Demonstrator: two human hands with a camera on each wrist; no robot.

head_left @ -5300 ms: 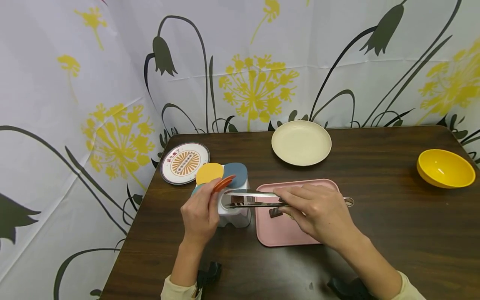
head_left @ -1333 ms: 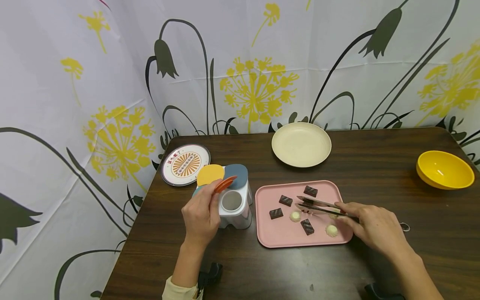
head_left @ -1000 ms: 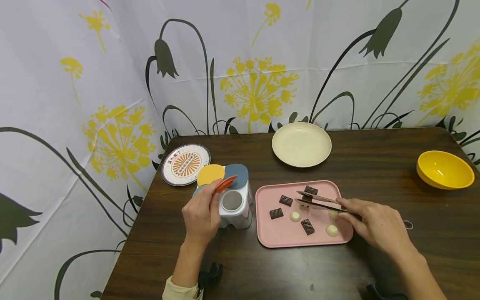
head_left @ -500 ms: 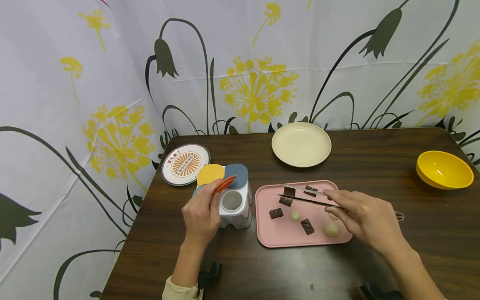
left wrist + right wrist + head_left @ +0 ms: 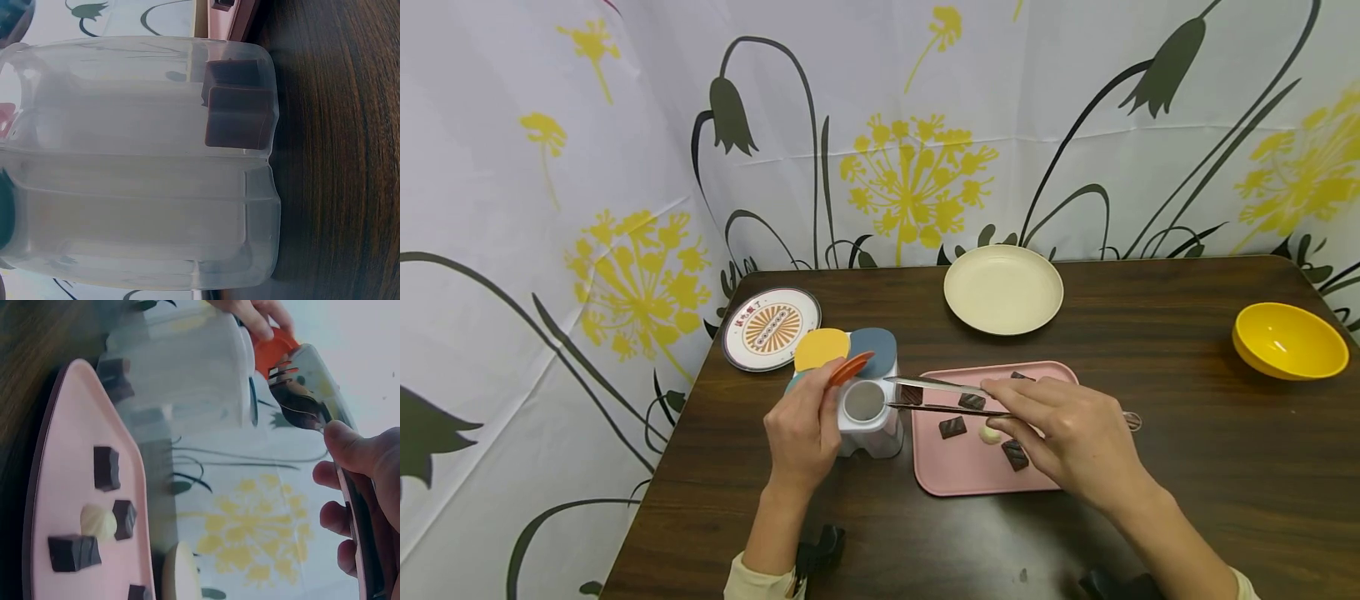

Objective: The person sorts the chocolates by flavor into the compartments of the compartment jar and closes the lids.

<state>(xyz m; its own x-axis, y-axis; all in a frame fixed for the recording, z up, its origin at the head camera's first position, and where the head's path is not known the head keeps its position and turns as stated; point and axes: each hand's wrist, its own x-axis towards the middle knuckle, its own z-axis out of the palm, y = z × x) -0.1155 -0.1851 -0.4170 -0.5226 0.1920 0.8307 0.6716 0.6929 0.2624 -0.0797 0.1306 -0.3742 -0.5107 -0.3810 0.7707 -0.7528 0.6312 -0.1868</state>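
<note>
Right hand [image 5: 1071, 429] grips tongs [image 5: 940, 386] aimed at the bench's [image 5: 1180, 350] left edge, dark piece [image 5: 912, 395] between tips, just short of the container's [image 5: 877, 437] open mouth. Left hand [image 5: 805, 427], nearer, holds orange lid [image 5: 851, 368].

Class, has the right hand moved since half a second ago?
Yes: in the head view, the right hand has moved left relative to the pink tray.
</note>
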